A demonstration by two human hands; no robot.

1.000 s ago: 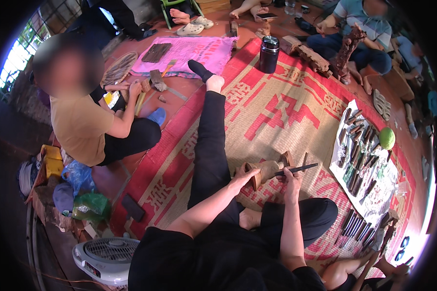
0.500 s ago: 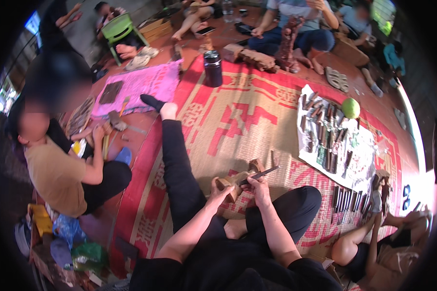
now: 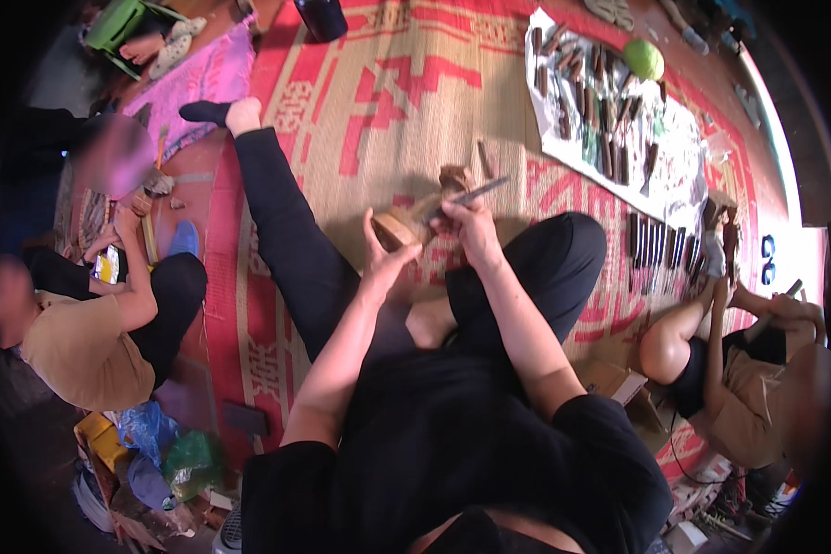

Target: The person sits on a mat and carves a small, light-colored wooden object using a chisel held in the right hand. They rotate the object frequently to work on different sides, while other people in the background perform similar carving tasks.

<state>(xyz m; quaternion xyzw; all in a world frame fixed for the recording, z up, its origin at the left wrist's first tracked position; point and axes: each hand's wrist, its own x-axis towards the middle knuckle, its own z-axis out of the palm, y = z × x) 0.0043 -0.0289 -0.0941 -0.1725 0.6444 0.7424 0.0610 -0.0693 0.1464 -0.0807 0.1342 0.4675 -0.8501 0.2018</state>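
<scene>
A small carved wooden figure [image 3: 395, 227] with a thick rounded base is tilted above the mat, between my legs. My left hand [image 3: 388, 262] grips it by that base, thumb on one side and fingers on the other. In my right hand [image 3: 472, 233] is a slim dark carving tool [image 3: 486, 189], its dark end pointing up and right. The tool's other end lies against the wood, partly hidden by my fingers, so its edge does not show. Just beyond the figure, a thin loose stick [image 3: 486, 159] lies on the mat.
Carving tools [image 3: 606, 129] lie on a white sheet [image 3: 563, 148] at the right, with a green round fruit [image 3: 644, 59]. More tools [image 3: 660, 242] line the red-patterned mat [image 3: 342, 102]. People sit at left [image 3: 88, 351] and right [image 3: 757, 397]. A dark flask [image 3: 321, 18] stands ahead.
The view has tipped downward, so my hands and the mat sit higher in the picture. My left hand's grip around the wooden base looks wider; both hands still hold the same things.
</scene>
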